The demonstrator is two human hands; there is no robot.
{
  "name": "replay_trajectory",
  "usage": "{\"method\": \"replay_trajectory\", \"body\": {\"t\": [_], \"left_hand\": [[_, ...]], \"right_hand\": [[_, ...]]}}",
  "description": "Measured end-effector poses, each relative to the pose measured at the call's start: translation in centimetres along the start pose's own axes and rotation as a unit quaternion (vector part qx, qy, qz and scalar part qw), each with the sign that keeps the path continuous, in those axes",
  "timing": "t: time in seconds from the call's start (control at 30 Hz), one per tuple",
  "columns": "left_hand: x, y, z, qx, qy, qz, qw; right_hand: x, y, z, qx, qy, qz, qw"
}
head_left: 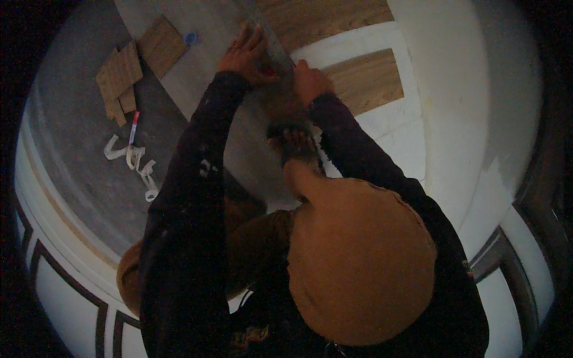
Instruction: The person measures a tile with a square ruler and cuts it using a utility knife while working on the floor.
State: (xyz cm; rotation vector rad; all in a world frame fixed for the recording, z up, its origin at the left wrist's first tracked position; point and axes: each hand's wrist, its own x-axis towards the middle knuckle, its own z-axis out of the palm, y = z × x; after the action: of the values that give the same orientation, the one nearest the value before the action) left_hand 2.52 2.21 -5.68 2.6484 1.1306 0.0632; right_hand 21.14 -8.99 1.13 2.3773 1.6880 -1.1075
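My left hand (246, 55) lies on a long grey board or sheet (206, 89), its fingers stretched out and the palm down. Something small and red (267, 70) shows beside its thumb, too dim to name. My right hand (311, 82) is closed in a fist at the sheet's right edge, close to the left hand; what it grips is hidden. Wood-look planks (368, 80) lie just beyond the right hand, on a white surface. My sandalled foot (295, 143) rests on the sheet below both hands.
At left, several wood-look offcuts (119, 74) lie on the dark grey floor (77, 149). Near them are a red-and-white slim tool (135, 126), curled white strips (138, 158) and a small blue round item (190, 39). A pale wall (459, 77) rises at right.
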Motion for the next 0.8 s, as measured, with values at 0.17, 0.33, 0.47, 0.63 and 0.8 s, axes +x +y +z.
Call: {"method": "replay_trajectory", "body": {"t": [0.17,0.33,0.47,0.63,0.8], "left_hand": [[1.8,3.7,-1.2,-0.046,-0.027,0.027,0.998],[-2.0,0.5,-0.1,-0.004,0.033,0.019,0.999],[-3.6,5.2,-0.8,-0.021,-0.03,-0.062,0.997],[-6.5,6.2,-2.8,-0.112,-0.018,-0.089,0.989],[-13.6,3.2,-1.9,-0.163,0.045,-0.038,0.985]], "right_hand": [[-0.8,4.6,1.3,-0.026,0.051,-0.001,0.998],[-1.3,-0.4,1.1,0.022,0.034,-0.016,0.999],[-2.0,0.9,0.2,0.078,0.058,0.015,0.995],[-3.0,3.0,-0.2,0.141,0.132,-0.053,0.98],[-6.2,5.6,-1.2,0.046,0.071,-0.117,0.99]]}}
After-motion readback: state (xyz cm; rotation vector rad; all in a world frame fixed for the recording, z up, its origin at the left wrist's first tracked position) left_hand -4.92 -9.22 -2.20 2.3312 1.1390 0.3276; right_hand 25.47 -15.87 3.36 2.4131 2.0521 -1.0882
